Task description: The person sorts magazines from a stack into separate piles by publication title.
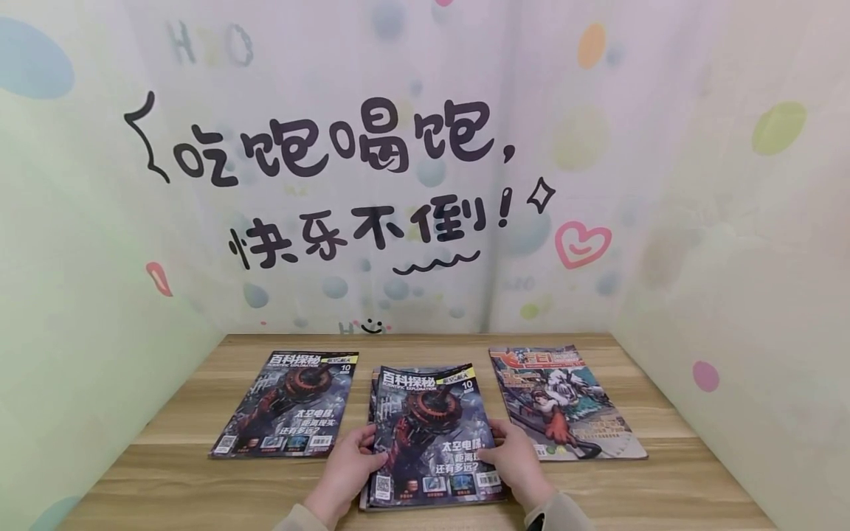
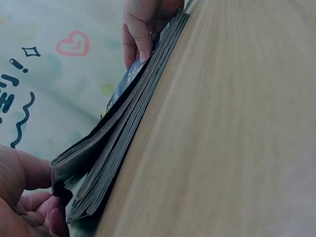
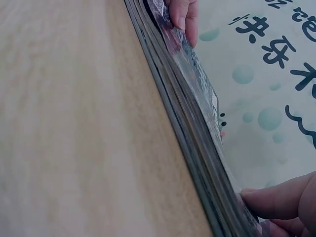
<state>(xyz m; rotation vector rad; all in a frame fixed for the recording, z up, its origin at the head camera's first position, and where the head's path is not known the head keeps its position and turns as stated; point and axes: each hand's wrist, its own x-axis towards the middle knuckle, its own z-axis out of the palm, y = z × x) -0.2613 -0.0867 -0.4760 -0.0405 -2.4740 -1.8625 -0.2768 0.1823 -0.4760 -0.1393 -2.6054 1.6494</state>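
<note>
In the head view a stack of magazines (image 1: 367, 498) lies at the front middle of the table, topped by a dark Scientific Exploration magazine (image 1: 425, 435). My left hand (image 1: 350, 463) pinches this top magazine at its left edge, thumb above and fingers below. A gap shows in the left wrist view between the top magazine (image 2: 74, 160) and the pile (image 2: 118, 163) beneath. On the opposite edge my right hand (image 1: 519, 461) grips the same magazine with its thumb (image 3: 269, 197) on the cover. The fingers under it are partly hidden.
To the left lies another magazine (image 1: 292, 405) with the same cover. A comic-style magazine (image 1: 564, 402) lies to the right, just beyond my right hand. The wooden table (image 1: 159, 479) is enclosed by a printed back wall (image 1: 425, 295) and side walls.
</note>
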